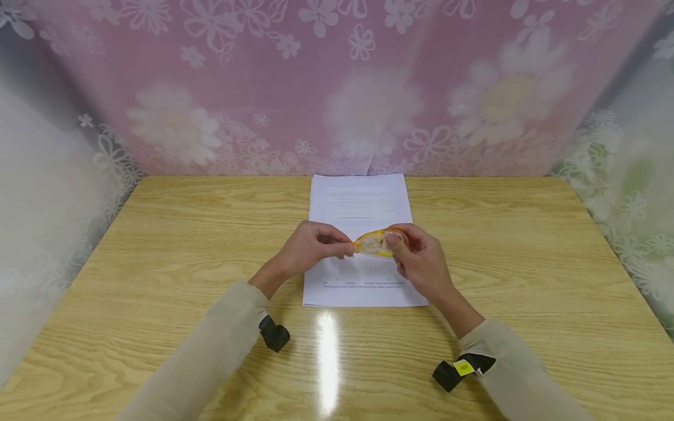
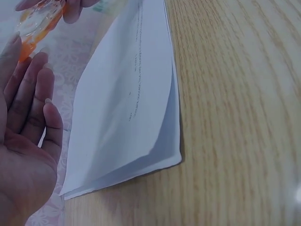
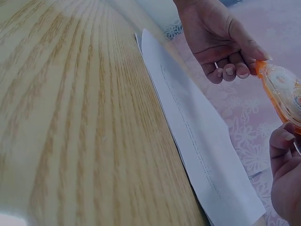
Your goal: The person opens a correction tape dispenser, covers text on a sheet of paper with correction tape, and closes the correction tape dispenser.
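An orange and clear correction tape dispenser (image 1: 375,243) is held above a stack of printed paper (image 1: 363,204). My right hand (image 1: 423,257) grips its wide end, thumb across the clear face. At the narrow orange tip, my left hand (image 1: 322,245) pinches with thumb and forefinger. In the left wrist view, the left hand (image 2: 28,108) has its other fingers loosely bent beneath the dispenser (image 2: 40,23). The right wrist view shows the dispenser (image 3: 282,89) between both hands, its right end cut off by the frame edge.
The paper lies on a wood-grain table (image 1: 184,234), its near corner edges slightly lifted in the left wrist view. A pink floral curtain (image 1: 295,88) hangs behind the table, with pale floral sheets at both sides. Black straps with small cameras (image 1: 447,376) sit on the sleeves.
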`<state>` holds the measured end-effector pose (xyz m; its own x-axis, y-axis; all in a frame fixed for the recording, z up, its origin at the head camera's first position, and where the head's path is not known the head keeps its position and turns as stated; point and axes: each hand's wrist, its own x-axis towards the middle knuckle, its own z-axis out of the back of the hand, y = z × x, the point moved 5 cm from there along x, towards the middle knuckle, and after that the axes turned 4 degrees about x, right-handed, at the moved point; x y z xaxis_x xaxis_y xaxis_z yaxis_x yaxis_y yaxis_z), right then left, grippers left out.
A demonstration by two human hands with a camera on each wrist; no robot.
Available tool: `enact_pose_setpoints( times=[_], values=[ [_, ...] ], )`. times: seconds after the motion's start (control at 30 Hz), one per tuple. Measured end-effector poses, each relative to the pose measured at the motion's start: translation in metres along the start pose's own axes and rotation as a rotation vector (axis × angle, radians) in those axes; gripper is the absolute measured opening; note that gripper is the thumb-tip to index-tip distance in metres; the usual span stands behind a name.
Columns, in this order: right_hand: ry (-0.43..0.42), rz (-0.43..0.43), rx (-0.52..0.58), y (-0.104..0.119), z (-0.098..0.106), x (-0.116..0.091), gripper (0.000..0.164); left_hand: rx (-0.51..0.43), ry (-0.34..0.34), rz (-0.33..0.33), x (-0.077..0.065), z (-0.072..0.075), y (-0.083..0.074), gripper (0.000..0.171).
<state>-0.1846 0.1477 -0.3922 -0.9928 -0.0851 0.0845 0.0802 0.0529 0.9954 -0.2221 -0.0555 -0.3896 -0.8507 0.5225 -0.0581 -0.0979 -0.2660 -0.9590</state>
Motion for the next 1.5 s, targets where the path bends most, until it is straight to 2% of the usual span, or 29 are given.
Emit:
enact_pose_setpoints(
  times=[0.17,0.23,0.3,0.4,0.47,0.57,0.6,0.63,0.7,0.73,0.83,0.9,0.97,1.07,1.17,1.27,1.4,1.5],
  values=[
    [0.001,-0.027,0.0,-0.004,-0.002,0.002,0.028,-0.031,-0.043,0.006,0.0,0.002,0.003,0.019],
    [0.012,-0.02,-0.015,-0.004,-0.003,0.002,0.03,-0.037,-0.085,0.011,-0.001,0.003,0.004,0.022],
    [0.023,-0.011,-0.019,-0.003,-0.004,0.002,0.032,-0.064,-0.154,0.035,-0.002,0.003,0.006,0.027],
    [0.027,-0.005,-0.022,-0.002,-0.005,0.002,0.034,-0.15,-0.295,0.122,-0.006,-0.003,0.007,0.04],
    [0.015,-0.007,-0.021,-0.003,-0.005,0.002,0.035,-0.25,-0.379,0.225,-0.01,-0.011,0.006,0.053],
    [-0.006,0.016,-0.03,-0.001,-0.004,0.001,0.034,-0.378,-0.43,0.359,-0.017,-0.031,0.0,0.068],
    [-0.012,0.03,-0.029,0.0,-0.004,0.0,0.033,-0.394,-0.44,0.378,-0.019,-0.036,-0.003,0.069],
    [-0.015,0.041,-0.025,0.001,-0.004,0.0,0.032,-0.372,-0.449,0.372,-0.021,-0.041,-0.007,0.068],
    [-0.013,0.063,-0.018,0.003,-0.006,-0.001,0.032,-0.227,-0.481,0.263,-0.022,-0.043,-0.018,0.062],
    [-0.012,0.07,-0.013,0.004,-0.006,-0.001,0.031,-0.105,-0.502,0.172,-0.023,-0.042,-0.024,0.06],
    [-0.008,0.076,-0.004,0.007,-0.007,-0.002,0.032,0.357,-0.612,-0.128,-0.028,-0.034,-0.042,0.058],
    [-0.008,0.073,-0.003,0.008,-0.007,-0.003,0.033,0.606,-0.659,-0.295,-0.031,-0.03,-0.051,0.062],
    [-0.012,0.068,0.0,0.008,-0.006,-0.003,0.033,0.787,-0.655,-0.412,-0.031,-0.028,-0.057,0.065],
    [-0.007,0.059,0.013,0.008,-0.007,-0.004,0.034,1.007,-0.598,-0.524,-0.03,-0.029,-0.064,0.072],
    [0.003,0.053,0.026,0.007,-0.008,-0.003,0.035,1.171,-0.526,-0.619,-0.028,-0.03,-0.07,0.071],
    [0.009,0.048,0.035,0.006,-0.01,-0.003,0.035,1.271,-0.456,-0.694,-0.026,-0.032,-0.071,0.064],
    [0.016,0.044,0.041,0.007,-0.014,-0.004,0.034,1.369,-0.384,-0.758,-0.023,-0.037,-0.071,0.051],
    [0.021,0.049,0.036,0.007,-0.015,-0.004,0.034,1.399,-0.359,-0.787,-0.021,-0.038,-0.072,0.044]
  ],
)
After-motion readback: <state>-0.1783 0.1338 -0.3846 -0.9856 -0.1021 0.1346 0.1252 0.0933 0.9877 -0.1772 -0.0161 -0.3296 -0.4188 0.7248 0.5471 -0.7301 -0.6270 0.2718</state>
